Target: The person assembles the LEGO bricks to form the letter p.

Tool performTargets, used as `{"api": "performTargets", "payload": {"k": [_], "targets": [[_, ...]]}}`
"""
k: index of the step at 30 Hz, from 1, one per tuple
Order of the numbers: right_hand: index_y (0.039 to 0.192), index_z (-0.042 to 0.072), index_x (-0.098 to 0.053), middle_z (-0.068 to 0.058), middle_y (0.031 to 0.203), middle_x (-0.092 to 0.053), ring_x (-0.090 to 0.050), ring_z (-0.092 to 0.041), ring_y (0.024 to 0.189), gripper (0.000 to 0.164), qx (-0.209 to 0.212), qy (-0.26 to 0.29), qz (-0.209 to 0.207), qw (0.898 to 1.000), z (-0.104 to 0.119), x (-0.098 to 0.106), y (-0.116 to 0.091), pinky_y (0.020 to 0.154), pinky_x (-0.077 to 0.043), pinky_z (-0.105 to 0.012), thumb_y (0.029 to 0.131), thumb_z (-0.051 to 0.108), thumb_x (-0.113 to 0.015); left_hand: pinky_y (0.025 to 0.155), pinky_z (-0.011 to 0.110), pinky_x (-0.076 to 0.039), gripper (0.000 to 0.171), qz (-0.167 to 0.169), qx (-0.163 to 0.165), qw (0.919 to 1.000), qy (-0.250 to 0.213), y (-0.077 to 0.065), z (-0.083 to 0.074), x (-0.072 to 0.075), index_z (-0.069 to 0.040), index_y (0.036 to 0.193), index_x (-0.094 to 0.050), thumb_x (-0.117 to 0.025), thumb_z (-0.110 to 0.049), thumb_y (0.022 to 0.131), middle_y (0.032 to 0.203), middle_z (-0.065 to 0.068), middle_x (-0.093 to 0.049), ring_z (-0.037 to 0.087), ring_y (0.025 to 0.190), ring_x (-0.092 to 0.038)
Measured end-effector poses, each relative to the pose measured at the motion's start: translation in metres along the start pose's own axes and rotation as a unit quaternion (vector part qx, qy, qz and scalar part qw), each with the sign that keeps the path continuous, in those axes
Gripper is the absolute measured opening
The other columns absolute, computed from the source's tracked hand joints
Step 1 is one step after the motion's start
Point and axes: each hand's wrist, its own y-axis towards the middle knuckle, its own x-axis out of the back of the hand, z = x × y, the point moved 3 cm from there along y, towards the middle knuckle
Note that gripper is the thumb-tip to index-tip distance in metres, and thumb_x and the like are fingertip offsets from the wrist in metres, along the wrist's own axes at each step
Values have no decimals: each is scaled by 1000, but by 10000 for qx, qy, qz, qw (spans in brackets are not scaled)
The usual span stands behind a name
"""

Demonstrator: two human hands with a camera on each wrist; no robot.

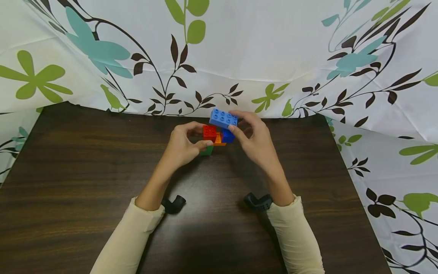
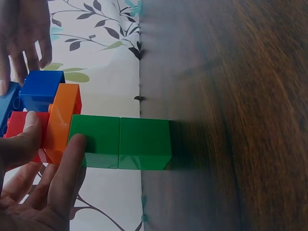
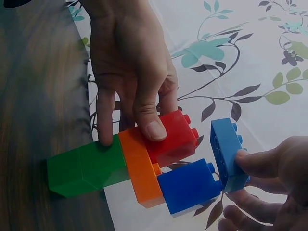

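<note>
A stack of toy building bricks stands upright on the table: two green bricks (image 2: 120,142) at the bottom, a wider orange brick (image 3: 139,168) over them, then a red brick (image 3: 173,137) and a dark blue brick (image 3: 190,187) side by side with a gap between. My left hand (image 1: 183,146) grips the stack, its thumb on the red brick and a finger against the upper green one. My right hand (image 1: 254,142) pinches a light blue brick (image 1: 223,118), held tilted over the red and dark blue bricks. Whether it touches the dark blue brick's studs, I cannot tell.
The dark wooden table (image 1: 85,182) spreads out under both forearms. A white curtain (image 1: 267,42) with printed leaves and flowers hangs along its back edge and sides. Black wrist devices (image 1: 173,204) show beside both cream sleeves (image 1: 295,236).
</note>
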Motion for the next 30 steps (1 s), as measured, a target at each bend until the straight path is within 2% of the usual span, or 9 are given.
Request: {"api": "performTargets", "payload": {"k": [11, 18, 24, 30], "targets": [[141, 9, -69, -13, 142, -67, -62, -33, 122, 39, 209, -47, 115, 9997, 1, -4, -1, 95, -57, -50, 103, 11, -73, 102, 53, -59, 37, 27, 67, 9999, 81, 1, -2, 0, 3, 120, -75, -89, -5, 87, 112, 21, -79, 37, 108, -75], [140, 7, -70, -15, 143, -67, -56, -33, 127, 38, 343, -191, 234, 9990, 4, -7, -3, 103, -52, -51, 102, 12, -73, 101, 55, -59, 36, 5, 12, 10000, 34, 1, 0, 0, 5, 118, -75, -89, -3, 86, 111, 22, -79, 38, 105, -75], [139, 9, -71, -15, 142, -67, -55, -33, 127, 37, 348, -322, 226, 9986, 2, -9, -5, 102, -50, -49, 103, 14, -73, 100, 52, -59, 35, -8, 5, 10000, 40, 1, 0, -1, 4, 116, -75, -89, -3, 86, 110, 20, -79, 36, 105, -75], [142, 12, -70, -16, 144, -65, -53, -34, 128, 37, 441, -532, 241, 9973, 1, -12, -7, 103, -50, -53, 105, 16, -71, 98, 51, -60, 35, -31, -50, 10000, 44, 1, 1, 0, 4, 116, -75, -90, -2, 85, 109, 21, -80, 36, 103, -76]]}}
